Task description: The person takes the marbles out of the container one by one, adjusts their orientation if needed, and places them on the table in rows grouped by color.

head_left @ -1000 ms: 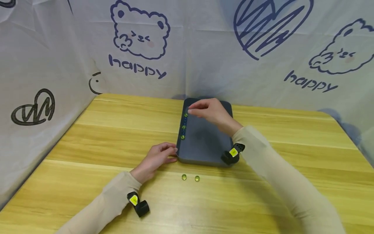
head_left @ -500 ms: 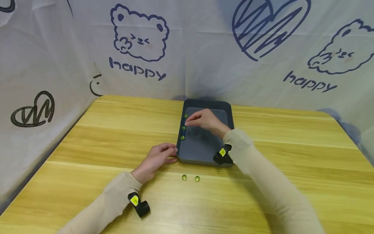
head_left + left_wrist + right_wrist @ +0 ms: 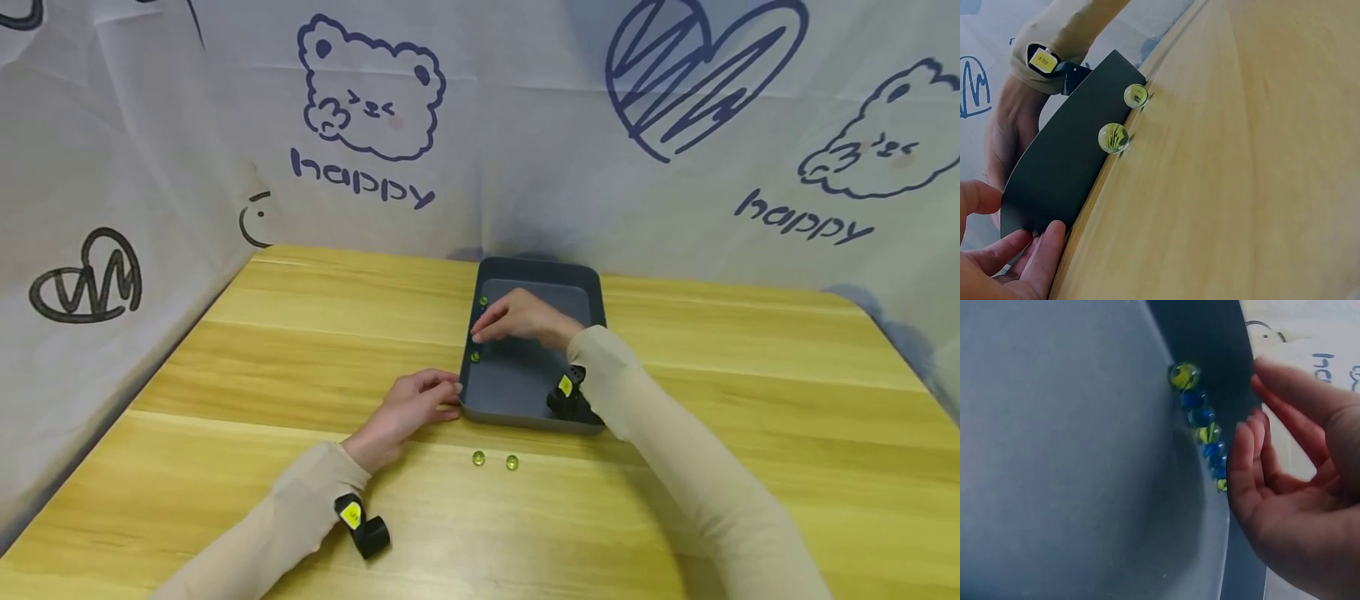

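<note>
A dark grey rectangular tray (image 3: pixel 536 418) lies on the table. Along its left inner wall runs a row of glass marbles (image 3: pixel 1202 417), blue ones with yellow-green ones between them. My right hand (image 3: pixel 521 319) is over that side of the tray, its fingertips close to the row and hiding part of it from the head view. Nothing shows between its thumb and fingers in the right wrist view. My left hand (image 3: pixel 408 408) rests on the table at the tray's near left corner, its extended fingertips touching the corner. Two yellow-green marbles (image 3: pixel 1114 138) lie outside the tray's near wall.
The wooden table (image 3: pixel 300 325) reaches back to a white cloth (image 3: pixel 525 183) with drawn bears and hearts. More of this cloth hangs on the left. The tray stands near the table's far edge.
My right hand has moved from the tray's far left end nearer to me along the marble row. The left hand stays at the corner, and the two outside marbles have not moved.
</note>
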